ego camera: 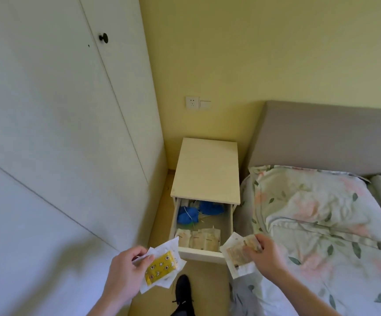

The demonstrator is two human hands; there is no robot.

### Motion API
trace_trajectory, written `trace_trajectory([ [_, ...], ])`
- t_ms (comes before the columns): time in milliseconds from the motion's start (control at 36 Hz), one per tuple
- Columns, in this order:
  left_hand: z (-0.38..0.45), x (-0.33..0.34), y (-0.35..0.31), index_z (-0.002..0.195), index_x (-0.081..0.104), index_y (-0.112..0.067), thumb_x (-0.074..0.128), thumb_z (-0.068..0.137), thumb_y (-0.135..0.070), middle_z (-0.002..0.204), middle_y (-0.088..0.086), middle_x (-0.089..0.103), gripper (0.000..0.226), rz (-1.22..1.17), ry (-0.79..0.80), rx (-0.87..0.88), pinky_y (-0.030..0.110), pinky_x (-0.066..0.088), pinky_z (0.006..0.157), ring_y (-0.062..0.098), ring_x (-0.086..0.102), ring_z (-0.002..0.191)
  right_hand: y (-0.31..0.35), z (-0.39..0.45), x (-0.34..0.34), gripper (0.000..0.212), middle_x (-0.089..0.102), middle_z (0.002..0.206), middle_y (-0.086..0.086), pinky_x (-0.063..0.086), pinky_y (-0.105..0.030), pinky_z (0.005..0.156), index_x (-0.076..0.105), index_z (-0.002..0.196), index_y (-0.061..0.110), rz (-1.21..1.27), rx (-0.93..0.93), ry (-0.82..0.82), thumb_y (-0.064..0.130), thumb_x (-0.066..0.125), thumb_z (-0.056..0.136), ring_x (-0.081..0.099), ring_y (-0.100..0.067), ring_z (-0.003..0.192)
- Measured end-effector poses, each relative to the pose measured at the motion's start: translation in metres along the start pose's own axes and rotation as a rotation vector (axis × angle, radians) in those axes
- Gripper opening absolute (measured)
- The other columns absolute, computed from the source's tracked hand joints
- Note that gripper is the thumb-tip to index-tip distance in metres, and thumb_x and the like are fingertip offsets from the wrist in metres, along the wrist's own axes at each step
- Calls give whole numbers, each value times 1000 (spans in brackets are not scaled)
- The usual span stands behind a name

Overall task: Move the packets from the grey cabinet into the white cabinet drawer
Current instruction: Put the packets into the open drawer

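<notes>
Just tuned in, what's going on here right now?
A person stands at the white bedside cabinet, whose drawer is pulled open. The left hand holds a yellow patterned packet, the right hand a beige packet. Several beige packets already lie at the drawer's front.

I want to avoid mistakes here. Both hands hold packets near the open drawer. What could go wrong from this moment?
1. The left hand pinches the yellow packet together with loose white sheets, so one may slip to the floor.
2. The drawer already holds a row of beige packets at its front, so new ones may catch on them or sit too high.
3. The right hand holds its packets beside the drawer, not over it; a drop here could miss.
</notes>
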State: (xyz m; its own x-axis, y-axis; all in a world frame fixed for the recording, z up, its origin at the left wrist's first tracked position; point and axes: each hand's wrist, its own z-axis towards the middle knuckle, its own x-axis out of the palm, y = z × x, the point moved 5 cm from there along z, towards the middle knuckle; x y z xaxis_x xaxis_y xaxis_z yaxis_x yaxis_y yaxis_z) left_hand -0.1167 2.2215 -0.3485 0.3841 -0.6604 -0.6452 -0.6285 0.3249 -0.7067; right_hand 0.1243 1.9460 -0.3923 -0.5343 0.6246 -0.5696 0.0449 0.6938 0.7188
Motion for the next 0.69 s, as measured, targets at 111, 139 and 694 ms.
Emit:
trace_trajectory([
  [111,71,17,11,70,64,-29,74,89,-31,77,-7,68,22,49,77,-41,6,40,55,11,63,74,-5,67,23,8,72,83,4,49,-20,55,69,89,22,12,82,3,16,74,89,68,-13,76],
  [139,88,23,14,71,64,-29,73,90,-32,79,-8,69,21,66,104,-51,7,41,57,10,64,77,-8,83,29,7,72,84,4,53,-24,58,69,91,23,9,97,6,18,73,89,68,-13,78],
  [694,293,181,107,81,68,-32,70,91,-39,81,-16,69,12,121,283,-149,26,58,66,3,66,80,-128,308,159,7,66,101,0,44,-22,57,57,107,22,-28,370,138,21,58,100,60,-10,83],
])
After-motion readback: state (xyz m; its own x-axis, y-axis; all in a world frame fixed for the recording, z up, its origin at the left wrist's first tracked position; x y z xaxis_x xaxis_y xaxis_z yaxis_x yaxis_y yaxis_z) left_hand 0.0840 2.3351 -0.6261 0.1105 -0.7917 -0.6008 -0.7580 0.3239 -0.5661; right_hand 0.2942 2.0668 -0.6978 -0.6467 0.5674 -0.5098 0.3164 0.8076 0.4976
